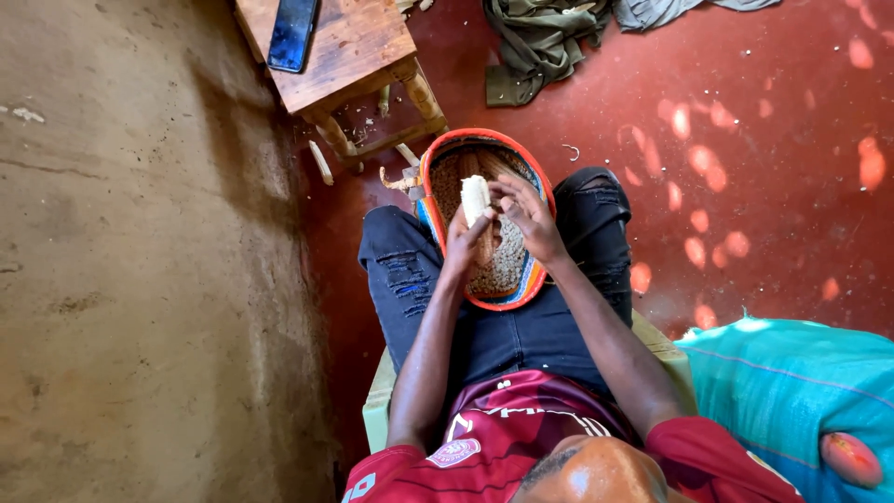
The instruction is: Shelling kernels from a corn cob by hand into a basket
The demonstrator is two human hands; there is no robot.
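Head view shows the left hand (463, 244) wrapping its fingers around a pale maize cob (475, 197), held upright over a woven basket (535, 270) of kernels on the lap. Right hand (531, 216) rests against the cob, fingers loosely curled, thumb pressing its side.

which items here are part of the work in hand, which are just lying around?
In use:
- corn cob, held in left hand
- right hand, touching the cob
- woven basket of kernels on the lap

Lying about:
- phone on wooden stool
- green cloth on the floor
- teal sack
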